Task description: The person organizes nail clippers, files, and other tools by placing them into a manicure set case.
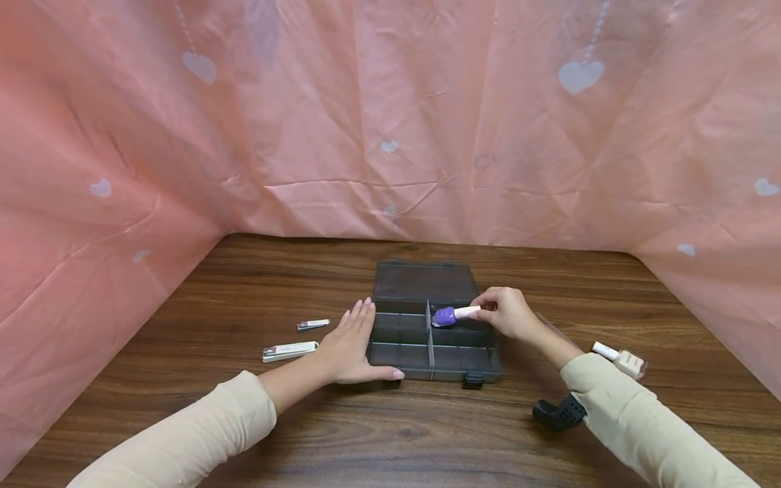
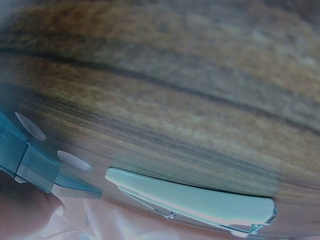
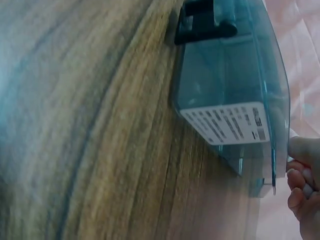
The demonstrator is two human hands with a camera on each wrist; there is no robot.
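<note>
A dark translucent divided box lies on the table with its lid folded back. My right hand pinches the white cap of a purple nail polish bottle, which is tilted over the back right compartment. Whether the bottle touches the compartment floor, I cannot tell. Against the box's left side rests my left hand, fingers extended and thumb along the front corner. In the right wrist view, the right hand's fingers are at the box's rim; the bottle is mostly hidden there.
Left of the box lie a large nail clipper and a smaller nail clipper. A cream nail polish bottle lies beside the right forearm. A black perforated strap is at the right sleeve. Pink heart-patterned cloth borders the table's back and sides.
</note>
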